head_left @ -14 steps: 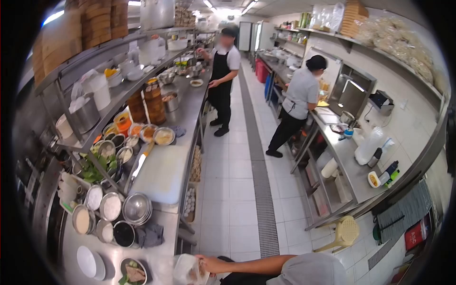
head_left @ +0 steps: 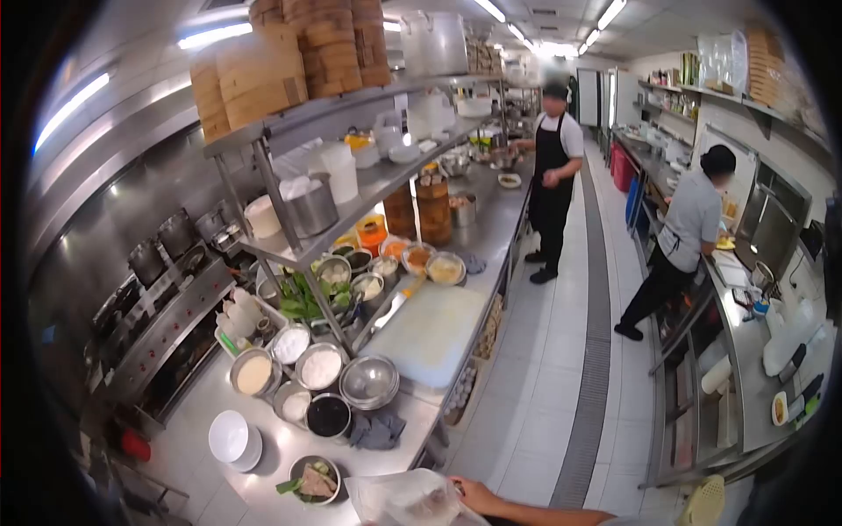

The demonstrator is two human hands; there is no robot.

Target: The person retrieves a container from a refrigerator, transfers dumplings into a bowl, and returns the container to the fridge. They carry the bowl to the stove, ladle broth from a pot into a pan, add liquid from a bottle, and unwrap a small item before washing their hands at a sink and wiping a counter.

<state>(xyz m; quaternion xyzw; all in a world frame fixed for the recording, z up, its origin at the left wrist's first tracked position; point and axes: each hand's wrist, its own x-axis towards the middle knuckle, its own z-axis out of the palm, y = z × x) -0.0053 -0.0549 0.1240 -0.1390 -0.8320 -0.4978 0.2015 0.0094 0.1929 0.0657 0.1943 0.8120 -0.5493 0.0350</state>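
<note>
At the bottom edge my right hand reaches in from the right, fingers closed on the side of a translucent plastic bag. Something pale brownish shows inside the bag, though I cannot make out what. The bag is by the corner of the steel counter, just right of a bowl that holds green leaves and a piece of pale brown food. Two stacked white bowls stand farther left. My left hand is out of view.
Steel bowls, tubs of powder and dark sauce, a grey cloth and a white cutting board with a knife line the counter. Two people stand along the aisle. A stove is at left.
My view has turned left, so the counter appears farther right and the stove has come into sight. My right hand still holds the bag. The person at the left counter has shifted a hand.
</note>
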